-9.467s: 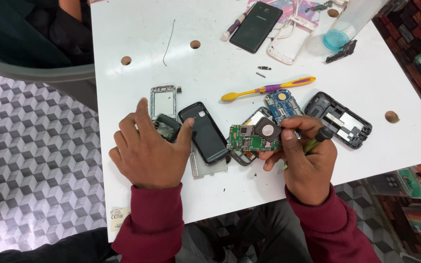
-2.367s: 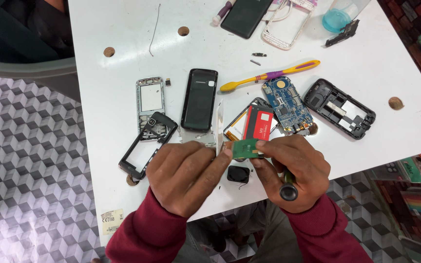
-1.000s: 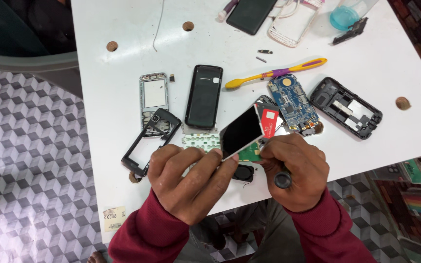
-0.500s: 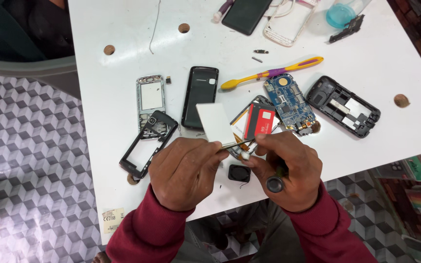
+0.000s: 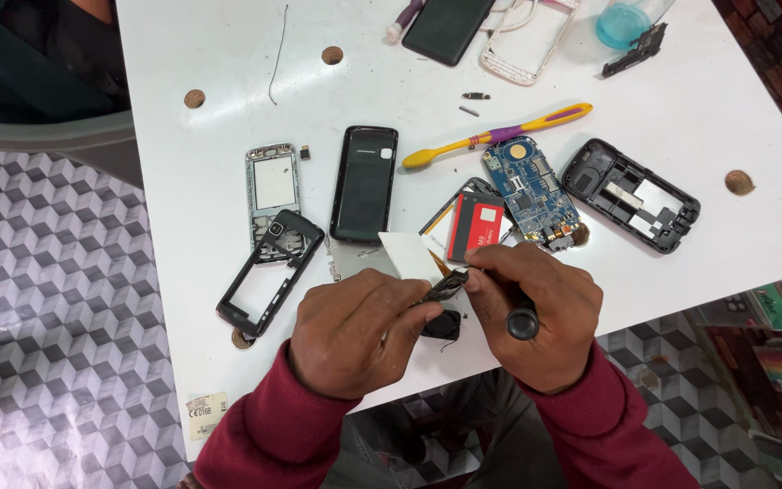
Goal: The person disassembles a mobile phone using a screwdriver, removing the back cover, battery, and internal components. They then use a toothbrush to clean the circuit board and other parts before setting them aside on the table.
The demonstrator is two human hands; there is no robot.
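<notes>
My left hand [image 5: 359, 330] pinches a small phone display module [image 5: 418, 263], its white back turned up, at the near edge of the white table [image 5: 228, 54]. My right hand [image 5: 545, 312] grips a black-handled screwdriver [image 5: 518, 317], its tip against the module's edge. A small black part [image 5: 445, 326] lies under my hands. Just beyond them sit a red battery [image 5: 477, 226] and a blue circuit board [image 5: 531, 190].
Around the hands lie a black phone back cover [image 5: 364, 181], a silver frame [image 5: 273, 186], a black front frame [image 5: 269, 272], a black rear housing [image 5: 631, 195] and a yellow-and-purple toothbrush [image 5: 500, 136]. Farther off are a dark phone [image 5: 445, 27], a white frame [image 5: 522, 41] and a blue cap [image 5: 622, 23].
The display module was lifted off the green board and turned over in my left hand; its white back now faces up. My right hand brought the screwdriver against it.
</notes>
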